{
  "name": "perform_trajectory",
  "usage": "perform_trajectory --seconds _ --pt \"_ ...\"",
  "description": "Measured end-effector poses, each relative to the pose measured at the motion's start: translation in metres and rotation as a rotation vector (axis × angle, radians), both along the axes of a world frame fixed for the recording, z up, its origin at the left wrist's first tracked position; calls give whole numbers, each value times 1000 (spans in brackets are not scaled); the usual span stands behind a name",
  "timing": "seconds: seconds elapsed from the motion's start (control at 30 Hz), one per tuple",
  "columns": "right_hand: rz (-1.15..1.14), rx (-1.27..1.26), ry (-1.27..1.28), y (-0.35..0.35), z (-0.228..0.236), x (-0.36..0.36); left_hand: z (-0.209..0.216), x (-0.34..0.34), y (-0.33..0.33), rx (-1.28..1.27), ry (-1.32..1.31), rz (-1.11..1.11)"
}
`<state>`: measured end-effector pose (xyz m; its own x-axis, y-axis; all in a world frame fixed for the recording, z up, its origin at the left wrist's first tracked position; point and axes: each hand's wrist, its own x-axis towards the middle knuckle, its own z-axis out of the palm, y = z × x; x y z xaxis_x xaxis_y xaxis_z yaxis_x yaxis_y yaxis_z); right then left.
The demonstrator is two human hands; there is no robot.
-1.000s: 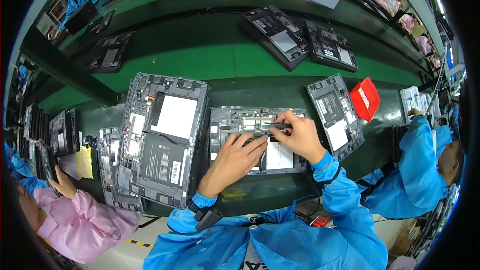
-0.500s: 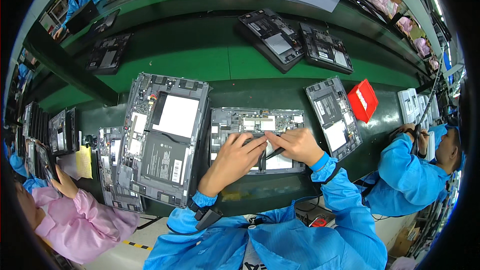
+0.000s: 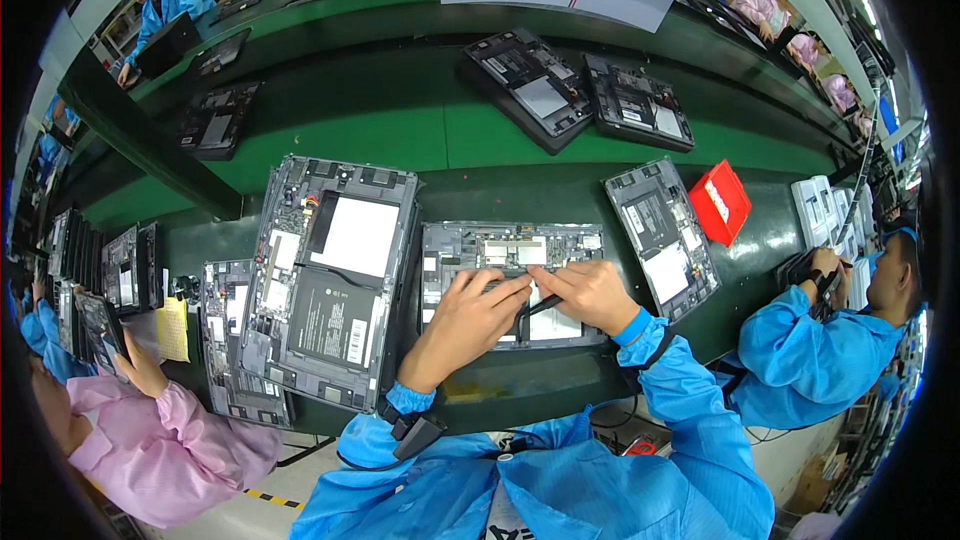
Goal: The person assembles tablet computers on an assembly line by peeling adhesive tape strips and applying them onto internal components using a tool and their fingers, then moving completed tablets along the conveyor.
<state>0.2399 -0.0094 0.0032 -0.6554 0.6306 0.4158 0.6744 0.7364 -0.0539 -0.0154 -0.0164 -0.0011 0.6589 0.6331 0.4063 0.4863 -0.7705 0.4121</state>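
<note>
An opened device chassis [image 3: 465,237] with a bare circuit board and silver panels lies in front of me. My left hand [image 3: 470,318] rests over its middle, thumb and fingers pinched together near the board; what they grip is too small to make out. Close beside it, my right hand [image 3: 598,296] is closed, its thumb and index fingertips meeting the left fingertips. A slim black tool [image 3: 545,305] sticks out from under the right palm, pointing left and down over the chassis. A black strip or cable also shows below the left fingertips.
A stack of opened chassis [image 3: 330,280] stands left of my hands. Another opened unit [image 3: 662,238] and a red bin [image 3: 720,202] are at right. More units [image 3: 530,85] lie on the green bench behind. Co-workers sit at both sides, one in a pink sleeve [image 3: 190,440].
My view has shifted slightly. Both hands stay pinched together at nearly the same spot on the board, and the slim black tool has tilted a little in the right hand.
</note>
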Motion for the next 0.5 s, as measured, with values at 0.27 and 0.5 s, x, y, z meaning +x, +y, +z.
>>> perform_trajectory --seconds 0.27,0.5 --pt "-63 -73 -25 -33 19 -11 17 -2 -21 86 -58 30" --pt "-190 -359 19 -132 34 -35 6 -24 -121 44 -135 -41"
